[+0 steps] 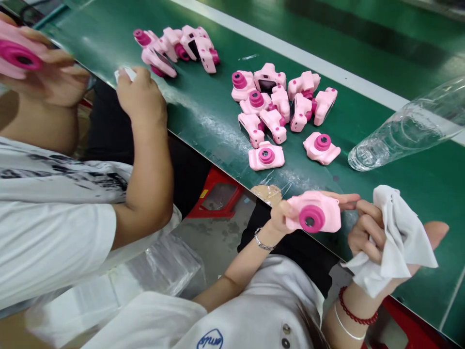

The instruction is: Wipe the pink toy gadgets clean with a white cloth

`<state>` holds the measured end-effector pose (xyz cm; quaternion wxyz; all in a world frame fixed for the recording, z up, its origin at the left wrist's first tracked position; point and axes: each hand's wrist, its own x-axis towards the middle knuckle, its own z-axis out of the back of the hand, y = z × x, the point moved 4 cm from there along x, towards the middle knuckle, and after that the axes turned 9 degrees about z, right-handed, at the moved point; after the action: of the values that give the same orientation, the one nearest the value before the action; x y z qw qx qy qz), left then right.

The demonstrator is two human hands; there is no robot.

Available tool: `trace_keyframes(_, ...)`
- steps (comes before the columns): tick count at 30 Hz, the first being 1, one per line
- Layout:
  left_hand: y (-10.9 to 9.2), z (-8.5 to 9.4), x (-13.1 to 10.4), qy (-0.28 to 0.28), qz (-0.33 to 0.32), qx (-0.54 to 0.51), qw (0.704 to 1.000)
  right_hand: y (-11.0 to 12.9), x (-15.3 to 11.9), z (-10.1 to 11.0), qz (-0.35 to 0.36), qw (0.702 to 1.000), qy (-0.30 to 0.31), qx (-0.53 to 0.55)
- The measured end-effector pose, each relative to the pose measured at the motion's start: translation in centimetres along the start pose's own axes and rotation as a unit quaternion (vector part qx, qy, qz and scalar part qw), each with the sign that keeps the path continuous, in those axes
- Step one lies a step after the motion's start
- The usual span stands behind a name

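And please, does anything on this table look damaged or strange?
Yes, one spot: at the near edge of the green table, just beyond the left hand, a tan patch interrupts the green surface. It may be worn or covered; I cannot tell which. The held pink camera shows no visible damage.

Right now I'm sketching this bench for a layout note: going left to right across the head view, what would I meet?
The co-worker's pink camera, the smaller group of cameras, a silver bracelet, the camera in the wearer's left hand, the white cloth in the right hand.
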<state>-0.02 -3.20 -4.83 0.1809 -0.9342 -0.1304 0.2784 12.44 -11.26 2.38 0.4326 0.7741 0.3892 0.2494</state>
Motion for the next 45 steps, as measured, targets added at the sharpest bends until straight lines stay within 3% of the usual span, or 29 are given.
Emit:
trace_keyframes(2,-1.0,-1.0,-0.7,0.062,-0.062,0.140,0.986,0.3,-0.2,0.5,-0.006,1.000,-0.007,0.008)
trace_keyframes(3,-1.4,-1.6,-1.2,0.093,-0.109,0.234,0.962,0.3,-0.4,0.9,-0.005,0.999,-0.021,-0.026)
trace_keyframes(6,-1.9,-2.9,-2.2,0.138,-0.241,0.457,0.845,0.2,-1.1,2.2,0.035,0.976,-0.118,-0.182)
trace_keyframes(8,-1.7,-3.2,-2.3,0.144,-0.276,0.520,0.795,0.1,-1.6,2.4,0.091,0.945,-0.158,-0.272)
trace_keyframes(10,-1.4,-3.2,-2.1,0.141,-0.285,0.551,0.772,0.0,-1.6,1.5,0.162,0.911,-0.098,-0.367)
trace_keyframes(13,-1.3,-2.8,-1.5,0.109,-0.279,0.572,0.764,-0.5,-1.6,-0.8,0.279,0.820,0.074,-0.495)
trace_keyframes(16,-1.7,-2.5,-1.0,0.088,-0.293,0.555,0.773,-1.0,-2.5,-2.1,0.380,0.731,0.127,-0.553)
trace_keyframes(18,-2.3,-2.5,-0.9,0.081,-0.314,0.538,0.778,-1.7,-3.7,-2.5,0.415,0.696,0.161,-0.563)
trace_keyframes(19,-2.5,-2.5,-0.8,0.076,-0.321,0.534,0.779,-2.0,-4.3,-2.6,0.420,0.702,0.177,-0.547)
trace_keyframes(21,-3.0,-2.7,-0.9,0.073,-0.335,0.534,0.773,-2.3,-5.4,-2.1,0.411,0.761,0.154,-0.479)
trace_keyframes(23,-3.3,-3.2,-1.3,0.088,-0.359,0.541,0.755,-2.1,-6.0,-0.8,0.375,0.841,0.048,-0.387)
trace_keyframes(25,-3.4,-3.6,-1.8,0.110,-0.391,0.541,0.737,-1.6,-6.2,0.4,0.335,0.881,-0.070,-0.327)
trace_keyframes(27,-3.3,-3.9,-2.1,0.116,-0.407,0.538,0.729,-0.8,-5.8,0.7,0.327,0.871,-0.136,-0.341)
trace_keyframes(29,-3.1,-4.0,-2.2,0.115,-0.402,0.538,0.732,0.2,-5.1,0.3,0.359,0.832,-0.139,-0.399)
trace_keyframes(31,-2.8,-4.0,-2.2,0.121,-0.391,0.540,0.736,0.6,-4.3,-0.5,0.397,0.797,-0.080,-0.449)
trace_keyframes(34,-2.6,-3.8,-2.0,0.138,-0.394,0.521,0.744,0.1,-4.1,-1.3,0.415,0.771,0.036,-0.482)
trace_keyframes(38,-3.0,-3.3,-1.8,0.142,-0.409,0.458,0.776,-1.0,-5.8,-1.4,0.406,0.743,0.107,-0.522)
trace_keyframes(40,-3.2,-3.3,-1.9,0.138,-0.397,0.437,0.795,-1.1,-6.7,-1.2,0.405,0.757,0.080,-0.507)
trace_keyframes(43,-3.3,-3.5,-2.2,0.128,-0.354,0.428,0.821,-0.5,-7.1,-0.1,0.368,0.829,-0.067,-0.417)
trace_keyframes(45,-2.9,-3.7,-2.0,0.122,-0.299,0.389,0.863,-0.2,-6.9,0.4,0.337,0.854,-0.139,-0.370)
